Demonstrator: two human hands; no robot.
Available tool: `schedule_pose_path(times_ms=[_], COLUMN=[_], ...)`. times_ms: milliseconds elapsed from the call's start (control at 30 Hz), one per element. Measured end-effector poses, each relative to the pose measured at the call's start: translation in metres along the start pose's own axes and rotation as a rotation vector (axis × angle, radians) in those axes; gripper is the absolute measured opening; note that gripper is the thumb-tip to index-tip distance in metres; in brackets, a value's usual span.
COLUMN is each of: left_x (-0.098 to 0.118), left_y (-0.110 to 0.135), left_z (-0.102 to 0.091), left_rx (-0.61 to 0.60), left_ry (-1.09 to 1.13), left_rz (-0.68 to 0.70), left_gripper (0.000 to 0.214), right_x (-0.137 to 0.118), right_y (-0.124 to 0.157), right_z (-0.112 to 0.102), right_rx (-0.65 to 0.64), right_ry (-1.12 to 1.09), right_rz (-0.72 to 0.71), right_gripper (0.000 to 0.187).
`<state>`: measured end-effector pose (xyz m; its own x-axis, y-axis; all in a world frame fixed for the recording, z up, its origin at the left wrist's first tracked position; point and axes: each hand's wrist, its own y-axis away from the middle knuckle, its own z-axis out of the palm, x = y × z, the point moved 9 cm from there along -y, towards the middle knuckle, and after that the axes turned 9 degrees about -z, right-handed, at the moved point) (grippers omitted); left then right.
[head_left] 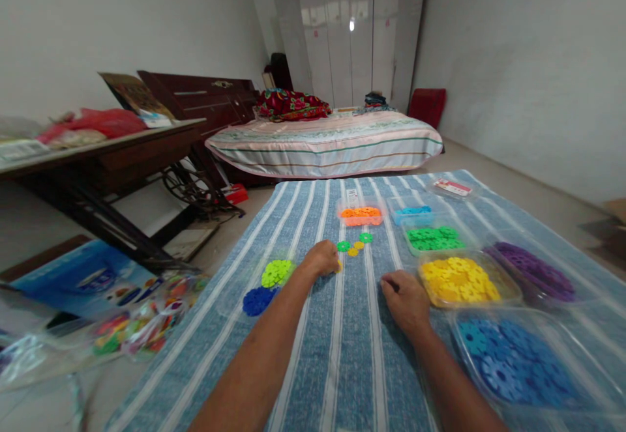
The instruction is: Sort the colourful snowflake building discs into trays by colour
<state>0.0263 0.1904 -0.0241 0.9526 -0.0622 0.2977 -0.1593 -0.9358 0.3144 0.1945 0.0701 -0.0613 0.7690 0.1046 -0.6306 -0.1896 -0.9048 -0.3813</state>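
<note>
My left hand [321, 260] is closed over the striped cloth, its fingertips on a small yellow notched disc [340, 266] that shows only in part. Just beyond it lie a green notched disc [343, 246], two yellow discs [353, 252] and another green disc [366, 238]. My right hand [407, 298] rests curled on the cloth, fingers closed; whatever may be inside is hidden. It is nearest to a clear box of yellow discs [457, 279].
Clear boxes hold orange [362, 216], light blue [413, 214], green [435, 238], purple [531, 269] and large blue discs [513, 360]. Left of my left arm, a clear tray holds lime [277, 273] and dark blue discs [259, 301]. A lidded box [452, 187] sits at the far right.
</note>
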Motion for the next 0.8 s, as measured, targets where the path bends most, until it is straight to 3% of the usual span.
schedule_pose_path(times_ms=[133, 300, 367, 433, 533, 633, 800], left_x=[0.029, 0.117, 0.142, 0.151, 0.135, 0.093, 0.036], left_y=[0.008, 0.036, 0.041, 0.039, 0.026, 0.007, -0.011], left_z=[0.002, 0.025, 0.029, 0.028, 0.020, 0.009, 0.001], left_rx=[-0.042, -0.246, -0.226, -0.125, 0.077, 0.239, 0.325], left_ry=[0.083, 0.449, 0.510, 0.453, 0.255, 0.102, -0.050], left_rz=[0.080, 0.378, 0.428, 0.428, 0.344, 0.179, 0.037], left_gripper=[0.005, 0.018, 0.027, 0.027, 0.020, 0.021, 0.032], right_x=[0.000, 0.000, 0.000, 0.001, 0.001, 0.000, -0.001], right_y=[0.000, 0.002, 0.003, 0.003, 0.002, 0.001, -0.001], right_z=[-0.001, -0.003, -0.004, -0.004, -0.002, -0.002, 0.000], right_rx=[0.004, 0.037, 0.047, 0.042, 0.030, 0.027, 0.009], right_ry=[-0.006, -0.006, 0.013, 0.015, -0.021, -0.021, -0.002], right_rz=[0.007, 0.021, 0.030, 0.036, 0.030, 0.023, 0.008], right_gripper=[0.025, 0.026, 0.028, 0.029, 0.027, 0.025, 0.023])
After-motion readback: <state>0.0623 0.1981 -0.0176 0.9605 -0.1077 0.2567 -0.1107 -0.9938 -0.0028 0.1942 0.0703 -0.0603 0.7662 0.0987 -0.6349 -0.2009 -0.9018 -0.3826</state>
